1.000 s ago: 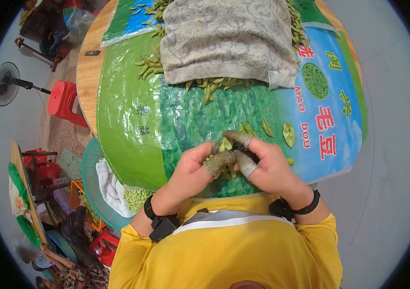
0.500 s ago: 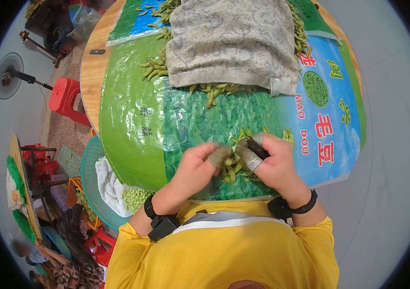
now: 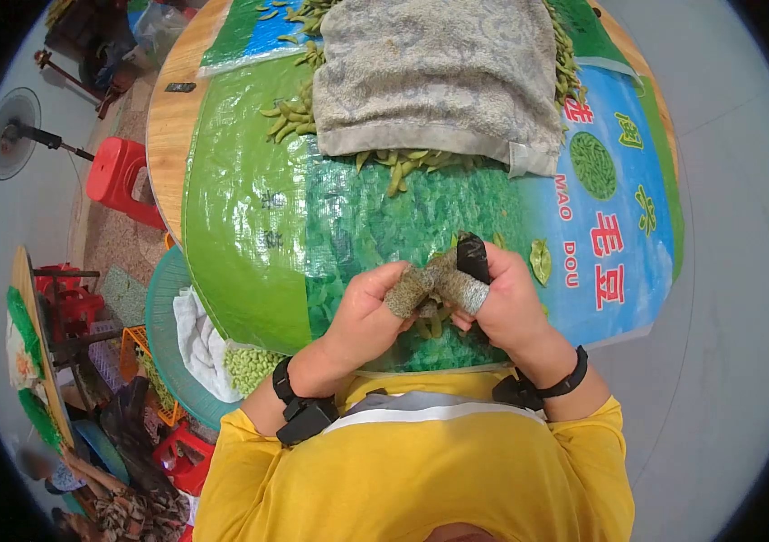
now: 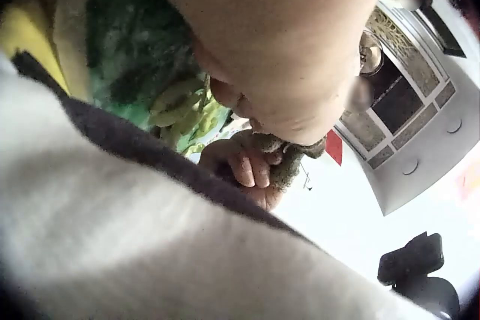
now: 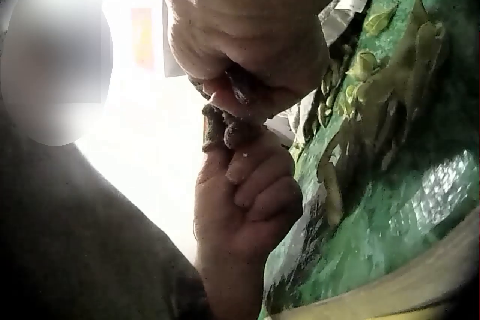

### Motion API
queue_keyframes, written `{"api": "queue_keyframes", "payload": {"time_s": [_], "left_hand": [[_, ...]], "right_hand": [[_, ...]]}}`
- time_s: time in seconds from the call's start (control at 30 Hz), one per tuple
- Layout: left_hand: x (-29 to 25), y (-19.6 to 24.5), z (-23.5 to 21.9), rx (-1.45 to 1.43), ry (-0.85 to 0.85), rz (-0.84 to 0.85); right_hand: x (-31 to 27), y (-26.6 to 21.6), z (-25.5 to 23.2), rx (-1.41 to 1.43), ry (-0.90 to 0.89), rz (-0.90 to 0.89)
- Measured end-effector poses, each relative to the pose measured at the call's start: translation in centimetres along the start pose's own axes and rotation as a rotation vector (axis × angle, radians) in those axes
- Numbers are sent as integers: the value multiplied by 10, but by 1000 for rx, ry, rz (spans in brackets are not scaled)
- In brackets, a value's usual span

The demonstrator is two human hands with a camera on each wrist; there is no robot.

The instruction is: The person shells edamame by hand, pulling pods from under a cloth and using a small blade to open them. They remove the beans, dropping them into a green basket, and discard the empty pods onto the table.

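Note:
In the head view my left hand (image 3: 362, 307) and right hand (image 3: 513, 294) meet over the near part of the printed green sheet (image 3: 375, 239). Grey-green wraps cover the thumbs, and something black (image 3: 472, 257) sits at a finger of the right hand. The fingers of both hands are curled and pinch together at a green soybean pod, mostly hidden between them. More pods (image 3: 430, 327) lie on the sheet beneath the hands. The right wrist view shows pods (image 5: 416, 42) beside the right hand, and the curled left hand (image 5: 251, 192) with wrapped fingertips touching it.
A grey towel (image 3: 439, 81) covers a heap of pods (image 3: 290, 119) on the far side of the round table. An opened pod (image 3: 540, 260) lies right of the hands. At left stand a teal basket (image 3: 163, 312) with shelled beans (image 3: 251, 369) and a red stool (image 3: 116, 176).
One second ago an opened green pod showed between the fingertips. Half a second ago the hands were slightly apart over the pods; now they have come together again.

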State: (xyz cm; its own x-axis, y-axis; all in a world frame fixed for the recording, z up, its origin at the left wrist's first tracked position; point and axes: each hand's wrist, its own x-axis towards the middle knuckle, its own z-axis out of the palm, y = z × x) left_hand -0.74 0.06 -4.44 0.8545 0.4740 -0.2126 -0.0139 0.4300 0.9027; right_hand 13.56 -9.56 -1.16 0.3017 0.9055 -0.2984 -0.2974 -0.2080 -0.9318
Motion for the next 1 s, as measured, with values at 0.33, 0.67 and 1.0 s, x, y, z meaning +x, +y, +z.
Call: {"api": "queue_keyframes", "payload": {"time_s": [0.33,0.67,1.0], "left_hand": [[0,4,-8,182,43,-39],[0,2,-8,-268,12,-211],[1,-1,-8,284,-39,-111]], "right_hand": [[7,1,-1,331,-80,258],[3,-2,2,323,-92,226],[2,-11,-25,-879,-55,-242]]}}
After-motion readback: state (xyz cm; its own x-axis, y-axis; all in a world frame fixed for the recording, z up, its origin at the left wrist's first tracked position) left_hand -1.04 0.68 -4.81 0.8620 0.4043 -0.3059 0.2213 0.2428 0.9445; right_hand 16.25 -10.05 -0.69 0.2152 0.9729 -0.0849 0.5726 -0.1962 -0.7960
